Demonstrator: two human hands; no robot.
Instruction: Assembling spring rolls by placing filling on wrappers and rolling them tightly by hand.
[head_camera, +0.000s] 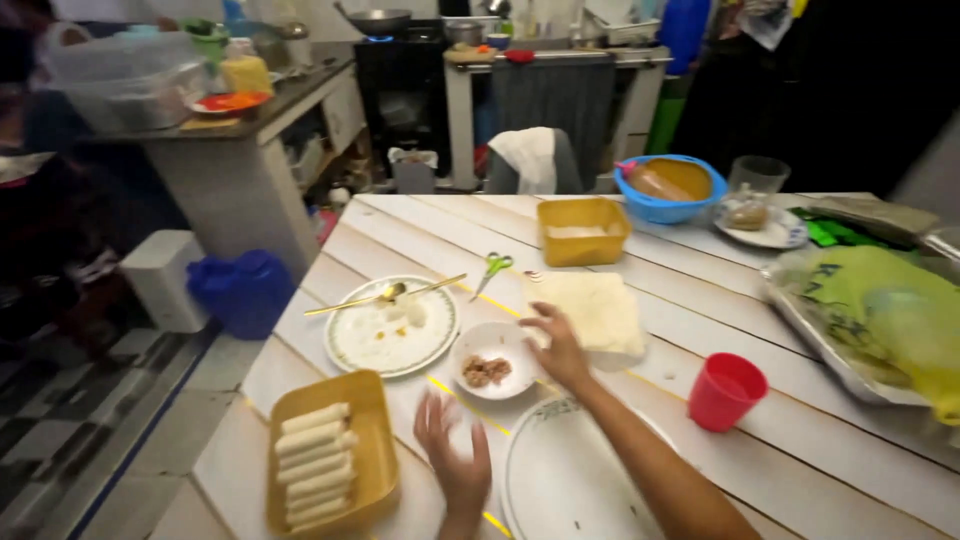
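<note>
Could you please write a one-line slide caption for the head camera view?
Right hand reaches to a stack of pale wrappers beside a small bowl of filling; left hand hovers open.

A cramped, dimly lit kitchen surrounds your white plank bench (800, 440).

To your left, a dark counter (270, 105) on a pale base carries clear plastic tubs, with a blue jerrycan (240, 290) and a white box (160, 280) on the floor beside it. The floor (70, 420) shows grey-and-white checked tiles. Ahead of you, a wok (375, 20) sits on a black stove (400, 70), next to a table hung with grey cloth (555, 100); a chair (535, 160) draped in white stands at the bench's far edge.
</note>
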